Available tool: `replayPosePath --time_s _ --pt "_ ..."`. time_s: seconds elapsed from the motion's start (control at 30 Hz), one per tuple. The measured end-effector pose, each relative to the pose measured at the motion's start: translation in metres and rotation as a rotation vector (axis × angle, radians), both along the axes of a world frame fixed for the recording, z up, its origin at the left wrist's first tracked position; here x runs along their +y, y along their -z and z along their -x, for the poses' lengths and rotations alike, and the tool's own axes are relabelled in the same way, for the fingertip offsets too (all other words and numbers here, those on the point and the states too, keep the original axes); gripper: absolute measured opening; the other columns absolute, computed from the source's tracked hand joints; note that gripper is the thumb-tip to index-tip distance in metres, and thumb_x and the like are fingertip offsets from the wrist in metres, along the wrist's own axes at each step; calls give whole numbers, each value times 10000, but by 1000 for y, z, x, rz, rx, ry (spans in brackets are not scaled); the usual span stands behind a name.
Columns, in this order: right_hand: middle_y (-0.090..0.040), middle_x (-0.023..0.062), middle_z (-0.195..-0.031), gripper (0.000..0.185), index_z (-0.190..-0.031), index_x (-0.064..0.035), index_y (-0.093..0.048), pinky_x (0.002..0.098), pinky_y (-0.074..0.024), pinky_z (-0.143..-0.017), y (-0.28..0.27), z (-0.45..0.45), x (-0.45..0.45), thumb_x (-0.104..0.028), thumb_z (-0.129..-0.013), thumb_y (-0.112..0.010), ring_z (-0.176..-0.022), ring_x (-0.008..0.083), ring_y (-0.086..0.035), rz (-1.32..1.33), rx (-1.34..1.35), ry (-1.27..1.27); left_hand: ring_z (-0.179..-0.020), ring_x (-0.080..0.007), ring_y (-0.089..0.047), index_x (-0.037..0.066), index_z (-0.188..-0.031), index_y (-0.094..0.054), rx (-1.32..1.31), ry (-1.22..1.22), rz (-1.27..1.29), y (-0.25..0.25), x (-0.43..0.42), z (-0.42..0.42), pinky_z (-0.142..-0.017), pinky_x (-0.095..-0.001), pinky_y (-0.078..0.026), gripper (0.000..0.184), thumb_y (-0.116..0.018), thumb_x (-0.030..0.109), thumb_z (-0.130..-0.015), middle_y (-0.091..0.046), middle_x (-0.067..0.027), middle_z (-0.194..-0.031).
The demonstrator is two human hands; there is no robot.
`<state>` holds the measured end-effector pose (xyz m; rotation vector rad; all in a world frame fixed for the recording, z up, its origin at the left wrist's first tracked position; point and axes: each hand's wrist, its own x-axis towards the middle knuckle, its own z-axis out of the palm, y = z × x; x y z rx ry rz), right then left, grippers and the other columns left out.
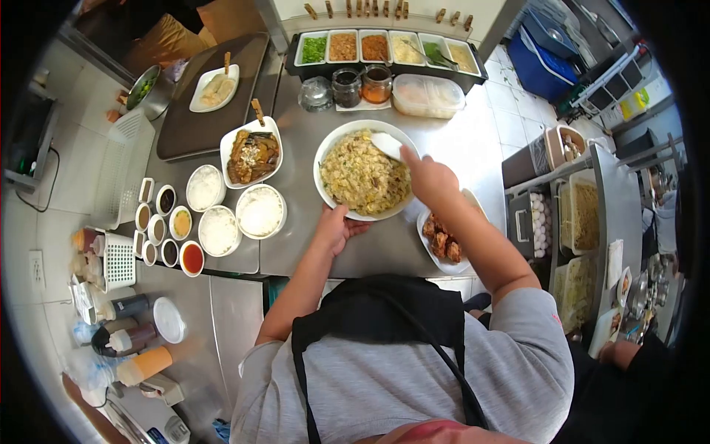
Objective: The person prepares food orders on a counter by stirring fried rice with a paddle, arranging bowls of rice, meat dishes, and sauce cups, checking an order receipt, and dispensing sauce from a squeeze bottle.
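Bowl of fried rice (362, 177) on the steel counter (296, 111), right hand (429, 176) closed around a white spoon (386, 145) that touched the rice, left hand (343, 229) gripped the near rim.

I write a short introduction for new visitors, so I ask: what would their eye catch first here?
Probably the large white bowl of yellowish rice, central on the steel counter, with the left hand at its rim and the right hand holding a white scoop in the rice. Next, the colourful row of white tubs along the far edge, and the bright red sauce at near left.
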<state>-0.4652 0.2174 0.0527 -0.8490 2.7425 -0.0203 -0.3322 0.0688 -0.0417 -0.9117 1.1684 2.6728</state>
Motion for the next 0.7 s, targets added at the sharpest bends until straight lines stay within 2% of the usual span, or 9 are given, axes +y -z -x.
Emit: replayPosePath --time_s 0.07,0.2,0.23,0.33,0.37,0.47,0.53,0.6,0.7 --pt "-544 186 -905 445 -1218 -148 -330 392 -467 -624 3 -5 9 -68 -783 -381 -737 310 -578 17 -3 -8 -723 -292 -598 133 -1210 -177 -32 32 7 1 -5 0 -545 -349 -512 472 -351 96 -773 -523 -194 -958" --pt "-549 184 -866 465 -1217 -166 -341 400 -460 -627 -29 -11 22 -56 -767 -384 -723 321 -573 47 -33 -31 -675 -271 -610 136 -1213 -192 -102 107 -36 1 -10 6 -519 -340 -509 488 -363 94 -758 -566 -170 -884" --pt "-550 184 -856 472 -1216 -171 -347 400 -459 -626 -35 -14 18 -50 -761 -384 -718 323 -572 60 -40 -48 -701 -305 -603 71 -1200 -227 -91 115 45 -1 -10 6 -585 -387 -524 485 -389 86 -743 -545 -190 -940" --pt "-556 177 -825 491 -1212 -183 -361 402 -455 -615 -27 -17 13 -38 -744 -391 -703 322 -573 33 -18 -159 -703 -302 -605 109 -1213 -186 -124 -7 158 -36 -2 8 -554 -382 -530 535 -411 68 -730 -541 -197 -950" --pt "-558 172 -822 495 -1214 -185 -361 403 -454 -615 -33 -16 11 -37 -742 -394 -699 320 -573 41 -10 -165 -710 -310 -604 149 -1221 -132 -104 4 156 -34 -6 10 -523 -385 -531 585 -415 44 -720 -538 -198 -957" --pt "-565 152 -812 499 -1221 -194 -362 409 -453 -623 -65 -9 -1 -44 -748 -409 -696 319 -573 102 78 -163 -727 -296 -606 97 -1208 -231 -89 -106 144 -69 -17 4 -563 -367 -531 517 -414 75 -726 -550 -196 -951" --pt "-562 164 -833 491 -1216 -180 -375 386 -457 -616 -85 -7 -13 -26 -753 -427 -688 298 -581 435 125 -243 -739 -284 -607 55 -1168 -319 -20 -106 64 -63 -41 2 -592 -347 -527 453 -421 105 -729 -560 -194 -946" --pt "-560 135 -794 471 -1211 -153 -382 336 -448 -557 -89 6 -36 -9 -765 -427 -611 242 -563 787 -60 -284 -750 -277 -608 15 -1121 -391 45 -120 44 -73 -67 0 -615 -335 -523 406 -424 135 -735 -568 -193 -941" --pt "-535 79 -744 443 -1206 -115 -387 253 -408 -487 -97 19 -65 13 -783 -415 -542 149 -499 1145 -540 -186 -762 -286 -604 -37 -1072 -431 130 -219 61 -116 -111 -7 -631 -338 -520 376 -408 158 -751 -569 -202 -938"
